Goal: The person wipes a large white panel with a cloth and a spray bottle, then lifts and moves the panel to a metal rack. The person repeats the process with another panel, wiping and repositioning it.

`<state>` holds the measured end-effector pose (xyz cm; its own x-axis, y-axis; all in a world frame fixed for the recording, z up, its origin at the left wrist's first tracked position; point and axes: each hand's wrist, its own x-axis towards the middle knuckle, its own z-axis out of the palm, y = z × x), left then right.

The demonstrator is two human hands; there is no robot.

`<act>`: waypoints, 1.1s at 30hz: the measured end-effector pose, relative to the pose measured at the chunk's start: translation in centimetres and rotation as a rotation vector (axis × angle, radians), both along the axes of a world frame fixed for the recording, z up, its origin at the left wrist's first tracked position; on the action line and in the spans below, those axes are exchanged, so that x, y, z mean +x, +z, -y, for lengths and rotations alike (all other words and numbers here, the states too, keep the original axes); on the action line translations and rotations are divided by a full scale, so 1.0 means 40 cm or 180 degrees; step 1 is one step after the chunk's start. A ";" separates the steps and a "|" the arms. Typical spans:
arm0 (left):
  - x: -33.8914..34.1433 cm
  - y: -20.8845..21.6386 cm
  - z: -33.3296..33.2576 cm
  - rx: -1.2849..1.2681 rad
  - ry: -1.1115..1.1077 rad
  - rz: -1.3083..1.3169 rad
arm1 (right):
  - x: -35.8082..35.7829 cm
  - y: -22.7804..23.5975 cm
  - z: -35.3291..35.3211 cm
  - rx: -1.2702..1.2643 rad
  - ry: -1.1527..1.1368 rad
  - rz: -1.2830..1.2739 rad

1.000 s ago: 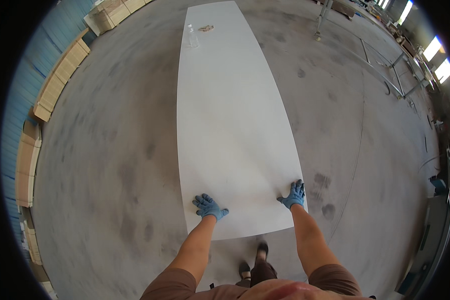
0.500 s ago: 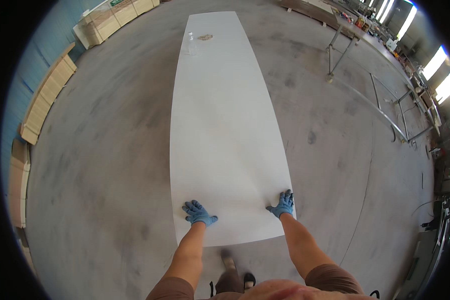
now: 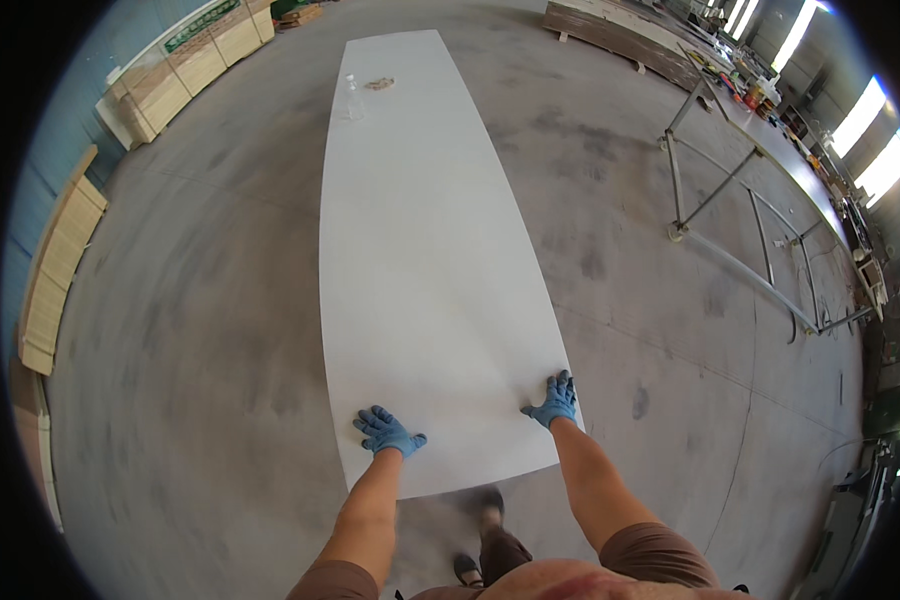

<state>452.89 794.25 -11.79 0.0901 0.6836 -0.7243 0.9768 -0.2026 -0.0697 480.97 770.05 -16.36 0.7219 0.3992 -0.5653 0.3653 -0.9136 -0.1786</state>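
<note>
A long white panel (image 3: 420, 260) stretches away from me, raised above the floor; what holds it up is hidden. My left hand (image 3: 387, 431), in a blue glove, lies flat on its near left part with the fingers spread. On the near right edge rests my right hand (image 3: 553, 402), also blue-gloved, thumb pointing inward and fingers apart. Neither hand holds anything. Toward the panel's far left edge stands a clear bottle (image 3: 350, 103). Beside it lies a small brownish item (image 3: 379, 84), too small to make out.
Grey concrete floor (image 3: 630, 300) surrounds the panel. Wrapped stacks of boards (image 3: 185, 85) and a lower stack (image 3: 65, 265) line the blue wall at left. At right stands a metal-framed workbench (image 3: 770, 150) loaded with goods. A pile of brown sheets (image 3: 620, 40) lies at the far right.
The panel and I have advanced over the floor: the board stacks and the workbench appear nearer. My feet have stepped. Both hands keep their places on the panel.
</note>
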 end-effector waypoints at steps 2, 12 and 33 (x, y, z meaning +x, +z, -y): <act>0.165 -0.001 -0.206 -0.0087 -0.0004 0.0012 | 0.163 -0.002 -0.209 0.0008 -0.0050 -0.0011; 0.954 -0.032 -1.271 0.0054 -0.0125 0.0061 | 0.952 -0.001 -1.274 -0.0002 -0.0087 -0.0045; 2.482 -0.018 -3.674 0.0038 -0.0302 0.0121 | 2.417 0.022 -3.610 0.0256 -0.0329 0.0055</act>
<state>552.16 941.20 -12.52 0.1822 0.6793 -0.7109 0.9552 -0.2937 -0.0358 577.64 914.44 -15.48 0.7709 0.3656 -0.5215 0.2736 -0.9295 -0.2472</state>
